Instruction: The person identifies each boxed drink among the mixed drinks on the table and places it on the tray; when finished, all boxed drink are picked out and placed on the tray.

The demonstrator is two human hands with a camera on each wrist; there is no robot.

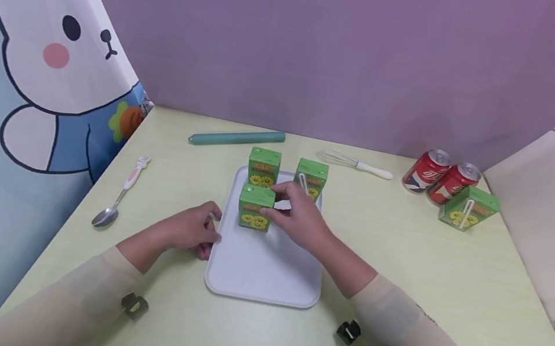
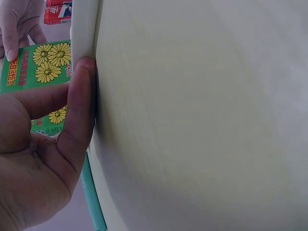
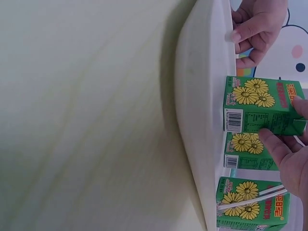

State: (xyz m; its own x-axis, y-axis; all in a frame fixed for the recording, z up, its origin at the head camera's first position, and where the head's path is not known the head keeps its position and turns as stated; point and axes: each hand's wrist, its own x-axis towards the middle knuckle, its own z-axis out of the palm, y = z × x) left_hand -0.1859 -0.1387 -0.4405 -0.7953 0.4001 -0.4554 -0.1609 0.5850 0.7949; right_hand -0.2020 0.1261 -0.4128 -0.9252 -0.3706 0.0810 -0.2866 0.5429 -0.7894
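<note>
My right hand [image 1: 300, 217] pinches a green juice box [image 1: 254, 215] printed with yellow flowers, thumb on one side and fingers on the other. This box stands upright on a white tray [image 1: 264, 276], in front of a second green box [image 1: 264, 165]. Beside them is a third box [image 1: 315, 172] with a white straw on its side. My left hand [image 1: 191, 229] holds the tray's left edge with curled fingers. In the left wrist view, the left fingers [image 2: 79, 110] rest against the rim. The right wrist view shows the held box [image 3: 260, 108] with its base at the tray.
At the right stand two red cola cans [image 1: 426, 170] and another green juice box [image 1: 467, 212]. A whisk [image 1: 357, 165] and a teal stick-shaped object [image 1: 237, 138] lie behind the tray. On the left lies a spoon [image 1: 119, 196]. A purple backdrop [image 1: 324, 56] borders the table's far edge.
</note>
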